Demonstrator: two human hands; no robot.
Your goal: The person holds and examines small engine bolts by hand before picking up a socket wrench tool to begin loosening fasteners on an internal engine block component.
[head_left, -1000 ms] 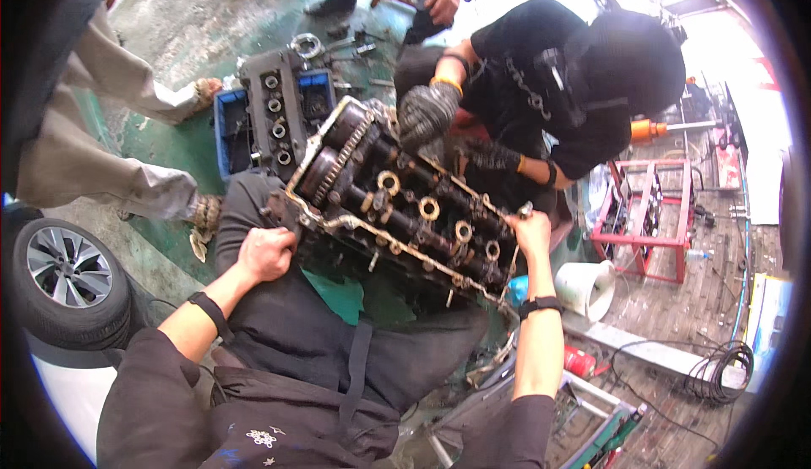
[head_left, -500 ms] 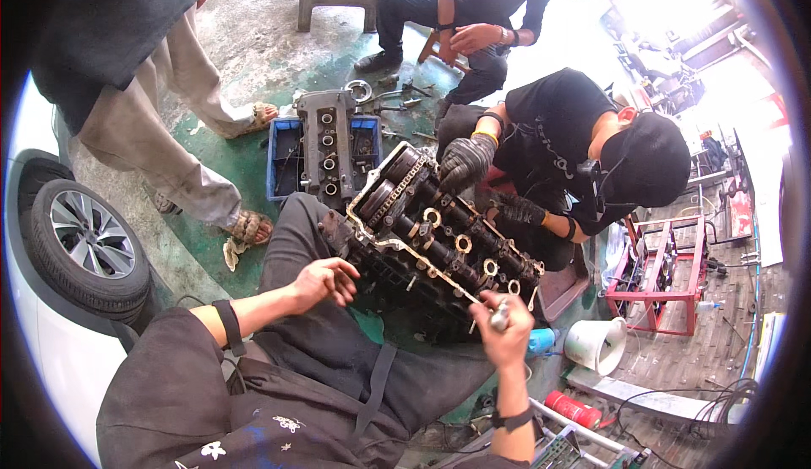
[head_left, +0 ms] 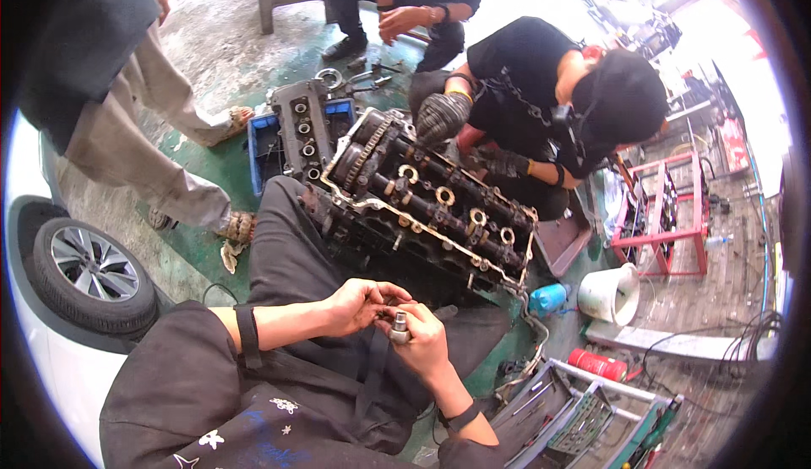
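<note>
Silvery metal shows at lower centre of the frame: a small cylindrical socket (head_left: 400, 328) stands upright between the person's two hands, over their dark-trousered lap. The right hand (head_left: 425, 340) is curled closed around its lower part, while the left hand (head_left: 359, 304) comes in from the left with fingertips pinched at the socket's top edge. Just above the hands, in the middle of the frame, lies a greasy cylinder head (head_left: 427, 207) with its camshafts and timing chain exposed. A co-worker's gloved hand (head_left: 441, 116) rests on its upper end. Further toward the upper left, a valve cover (head_left: 302, 129) sits on a blue crate (head_left: 263, 149). A car wheel (head_left: 93, 275) fills the left edge, a white bucket (head_left: 610, 293) stands at right, and an open tool tray (head_left: 568, 418) lies at the lower right.
</note>
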